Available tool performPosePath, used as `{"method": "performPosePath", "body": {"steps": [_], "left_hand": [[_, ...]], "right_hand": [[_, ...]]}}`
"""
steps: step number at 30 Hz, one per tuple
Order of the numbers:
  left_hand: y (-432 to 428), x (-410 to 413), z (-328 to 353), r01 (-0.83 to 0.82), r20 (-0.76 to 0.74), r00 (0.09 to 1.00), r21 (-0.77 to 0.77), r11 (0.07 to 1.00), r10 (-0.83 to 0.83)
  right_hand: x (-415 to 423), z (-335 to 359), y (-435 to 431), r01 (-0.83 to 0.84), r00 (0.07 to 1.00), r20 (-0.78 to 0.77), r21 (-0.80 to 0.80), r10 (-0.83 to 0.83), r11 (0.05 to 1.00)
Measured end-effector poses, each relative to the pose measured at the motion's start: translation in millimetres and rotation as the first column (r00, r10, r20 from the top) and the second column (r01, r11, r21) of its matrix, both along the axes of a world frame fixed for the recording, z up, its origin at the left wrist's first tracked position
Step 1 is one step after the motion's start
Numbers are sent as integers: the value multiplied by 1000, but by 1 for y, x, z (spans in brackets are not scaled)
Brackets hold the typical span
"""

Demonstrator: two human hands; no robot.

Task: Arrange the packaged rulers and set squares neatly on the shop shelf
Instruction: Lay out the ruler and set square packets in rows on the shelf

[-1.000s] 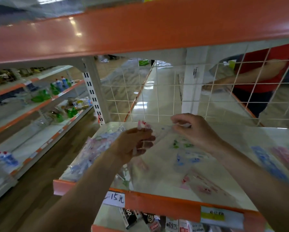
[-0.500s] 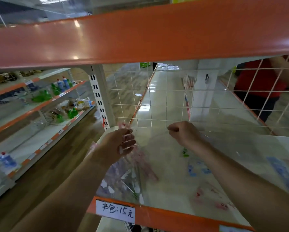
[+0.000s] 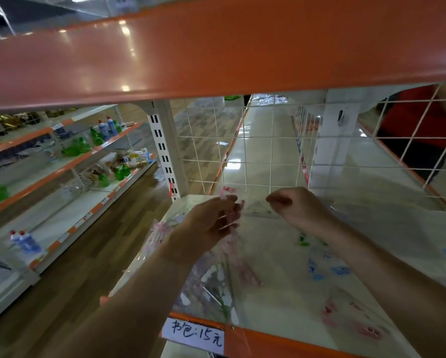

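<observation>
A clear packet with pink print (image 3: 231,236) stands on edge over the white shelf (image 3: 276,275), and my left hand (image 3: 209,223) pinches its top. To its right my right hand (image 3: 297,205) is curled on the top edge of a clear set square packet (image 3: 258,209) near the wire grid. A pile of packaged rulers (image 3: 206,285) lies at the shelf's left end under my left forearm. More clear packets with blue (image 3: 328,267) and red (image 3: 351,319) print lie flat on the shelf to the right.
An orange shelf (image 3: 216,52) hangs low just above my hands. A white wire grid (image 3: 268,151) backs the shelf. A handwritten price tag (image 3: 196,334) sits on the orange front lip. Across the aisle stand shelves with green bottles (image 3: 77,148). A person in red (image 3: 418,120) stands behind the grid.
Both hands have moved back toward the wire grid with the packets, and the pink-printed packet has gone from lying low to standing on edge. The view has dropped closer to the shelf.
</observation>
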State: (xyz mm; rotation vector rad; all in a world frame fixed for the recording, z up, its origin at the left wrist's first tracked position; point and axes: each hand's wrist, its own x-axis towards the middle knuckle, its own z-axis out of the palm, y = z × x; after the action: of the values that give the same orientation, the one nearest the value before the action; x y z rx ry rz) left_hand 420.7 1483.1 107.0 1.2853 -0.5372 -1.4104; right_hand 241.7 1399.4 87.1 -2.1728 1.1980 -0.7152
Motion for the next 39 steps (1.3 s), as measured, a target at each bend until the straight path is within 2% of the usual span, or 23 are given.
{"method": "performPosePath", "body": {"steps": [2, 4, 6, 8, 14, 18, 22, 24, 27, 32, 35, 37, 39], "left_hand": [[-4, -9, 0, -7, -26, 1000, 20, 1000, 8], [-7, -19, 1, -2, -106, 994, 5, 1000, 3], [-9, -27, 5, 14, -156, 988, -18, 1000, -17], [-10, -31, 9, 13, -107, 994, -18, 1000, -15], [-13, -42, 12, 57, 61, 997, -13, 998, -56], [-11, -68, 7, 80, 38, 996, -7, 997, -79], [0, -92, 1, 188, 26, 982, 5, 982, -189], [9, -102, -4, 306, 99, 947, 23, 952, -306], [22, -110, -10, 467, 296, 827, 115, 877, -479], [33, -115, -12, 477, 681, 567, 188, 859, -463], [43, -122, -11, 541, 826, 267, 298, 787, -496], [51, -129, -13, 569, 866, 27, 397, 720, -499], [56, -137, -16, 559, 884, -163, 449, 697, -439]], "right_hand": [[-1, 14, 14, -107, 979, 193, 227, 63, 968], [-3, 22, 24, -197, 955, 282, 379, 91, 904], [-8, 25, 27, -191, 954, 291, 394, 75, 899], [-16, 29, 23, -129, 963, 267, 350, 34, 928], [-49, 40, 16, -54, 994, 110, 264, 25, 963], [-74, 44, 31, 9, 998, -60, 139, -1, 990], [-103, 39, 63, 6, 942, -334, -93, -37, 996], [-117, 35, 79, -2, 903, -427, -106, -43, 994], [-138, 27, 99, 21, 869, -495, 4, -16, 1000], [-154, 12, 125, 1, 789, -613, 58, 35, 998], [-153, 9, 133, -35, 762, -645, 58, 65, 998], [-152, 6, 134, -41, 757, -651, 33, 52, 999], [-148, 2, 134, -43, 752, -657, 15, 42, 999]]}}
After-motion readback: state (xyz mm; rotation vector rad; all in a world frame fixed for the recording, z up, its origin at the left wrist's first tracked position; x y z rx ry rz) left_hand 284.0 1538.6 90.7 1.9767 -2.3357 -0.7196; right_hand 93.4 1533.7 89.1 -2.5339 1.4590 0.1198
